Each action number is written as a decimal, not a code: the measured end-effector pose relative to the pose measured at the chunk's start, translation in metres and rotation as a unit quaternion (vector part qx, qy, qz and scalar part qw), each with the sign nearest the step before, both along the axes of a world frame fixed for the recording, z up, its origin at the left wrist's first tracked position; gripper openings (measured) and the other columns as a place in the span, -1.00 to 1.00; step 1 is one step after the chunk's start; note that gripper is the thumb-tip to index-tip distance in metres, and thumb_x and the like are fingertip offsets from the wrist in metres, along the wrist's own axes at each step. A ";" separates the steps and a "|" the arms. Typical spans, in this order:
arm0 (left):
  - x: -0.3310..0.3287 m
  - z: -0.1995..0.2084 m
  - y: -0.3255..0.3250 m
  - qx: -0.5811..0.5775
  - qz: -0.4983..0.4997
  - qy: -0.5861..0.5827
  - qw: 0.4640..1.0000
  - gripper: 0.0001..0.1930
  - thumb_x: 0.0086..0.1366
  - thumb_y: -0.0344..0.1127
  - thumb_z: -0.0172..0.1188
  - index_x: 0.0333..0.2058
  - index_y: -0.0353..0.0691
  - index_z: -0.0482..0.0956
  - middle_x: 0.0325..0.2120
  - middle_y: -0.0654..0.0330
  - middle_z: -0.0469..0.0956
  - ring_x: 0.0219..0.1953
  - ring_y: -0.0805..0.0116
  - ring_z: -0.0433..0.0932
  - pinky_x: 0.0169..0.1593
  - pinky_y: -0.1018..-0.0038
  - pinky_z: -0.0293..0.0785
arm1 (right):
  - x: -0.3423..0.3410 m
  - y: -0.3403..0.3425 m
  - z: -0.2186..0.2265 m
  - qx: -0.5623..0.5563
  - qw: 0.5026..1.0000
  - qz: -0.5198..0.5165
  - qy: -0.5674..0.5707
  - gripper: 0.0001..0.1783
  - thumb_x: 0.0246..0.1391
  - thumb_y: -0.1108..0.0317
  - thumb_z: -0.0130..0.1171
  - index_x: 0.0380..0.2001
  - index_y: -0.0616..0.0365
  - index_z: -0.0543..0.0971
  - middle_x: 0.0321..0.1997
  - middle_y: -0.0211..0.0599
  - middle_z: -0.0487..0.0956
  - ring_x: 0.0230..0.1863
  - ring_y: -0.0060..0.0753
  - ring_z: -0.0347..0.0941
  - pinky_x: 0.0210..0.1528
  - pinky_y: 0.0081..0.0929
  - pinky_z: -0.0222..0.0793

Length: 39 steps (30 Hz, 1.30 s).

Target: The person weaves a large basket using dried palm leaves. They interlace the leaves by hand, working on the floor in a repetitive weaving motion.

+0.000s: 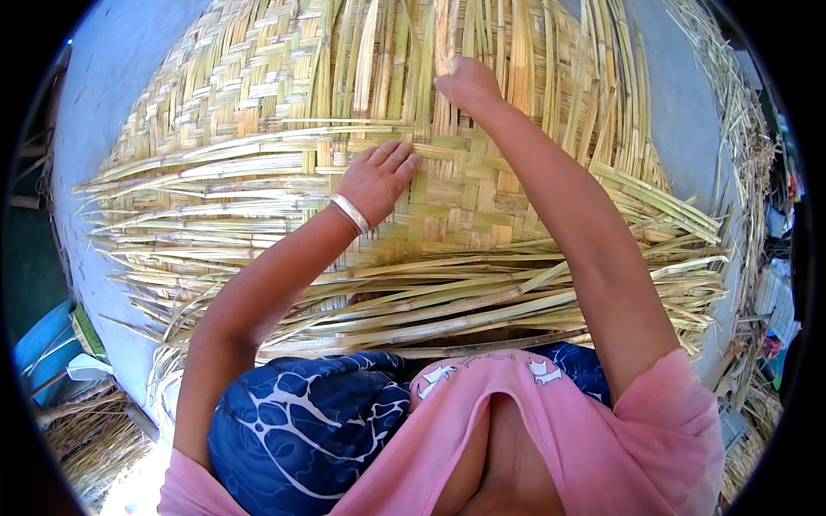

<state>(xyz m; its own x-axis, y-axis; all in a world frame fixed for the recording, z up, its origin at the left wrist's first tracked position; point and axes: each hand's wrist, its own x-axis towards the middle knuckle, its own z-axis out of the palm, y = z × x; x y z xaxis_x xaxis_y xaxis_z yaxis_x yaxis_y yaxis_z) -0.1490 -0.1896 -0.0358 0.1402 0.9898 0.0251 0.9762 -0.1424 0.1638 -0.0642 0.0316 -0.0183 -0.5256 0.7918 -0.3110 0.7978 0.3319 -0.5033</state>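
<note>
A large mat (pixel 460 193) of split cane or reed strips, partly woven, spreads over the floor in front of me. My left hand (pixel 379 179), with a pale bangle (pixel 349 213) at its wrist, lies palm down on the mat, its fingers stretched toward the centre. Farther off and to the right, my right hand (pixel 471 86) is closed round a brownish strip (pixel 446 36) that runs away toward the far edge. Unwoven strips (pixel 206 202) fan out at the left, past my left forearm. More lengthwise strips (pixel 516 52) lie beside my right hand.
A bundle of loose strips (pixel 430 310) lies across the mat close to my body. Bluish-grey floor (pixel 107 129) borders the mat. Scattered dry stalks (pixel 736 129) line the right side. At the lower left are a blue object (pixel 43 344) and a straw heap (pixel 95 430).
</note>
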 end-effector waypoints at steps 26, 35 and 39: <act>-0.003 0.038 0.014 0.129 0.100 -0.200 0.966 -0.69 0.09 -0.45 0.14 -0.14 -0.24 0.45 -0.04 0.02 0.43 0.02 0.03 0.38 0.06 0.21 0.29 | -0.069 0.009 0.064 -0.075 0.997 -0.011 0.021 -0.34 -0.11 0.44 0.11 0.13 0.20 0.21 -0.20 -0.03 0.53 -0.17 -0.08 0.50 -0.10 -0.24 0.40; -0.007 0.001 0.012 0.161 0.325 -0.409 0.837 -0.76 0.19 -0.34 0.17 -0.18 -0.28 0.51 -0.24 0.09 0.56 -0.22 0.25 0.54 -0.20 0.42 0.47 | -0.050 0.028 0.027 -0.290 0.896 -0.147 0.303 -0.62 -0.20 0.39 0.23 -0.22 0.21 0.45 -0.29 -0.27 0.52 -0.26 -0.30 0.46 -0.16 -0.38 0.37; -0.014 0.029 0.008 0.175 0.437 -0.530 0.705 -0.82 0.20 -0.33 0.18 -0.30 -0.34 0.54 -0.45 0.18 0.57 -0.41 0.48 0.50 -0.26 0.54 0.45 | -0.016 0.028 0.042 -0.403 0.805 -0.110 0.420 -0.79 -0.17 0.37 0.25 -0.48 0.04 0.41 -0.47 -0.41 0.41 -0.45 -0.53 0.31 -0.38 -0.64 0.24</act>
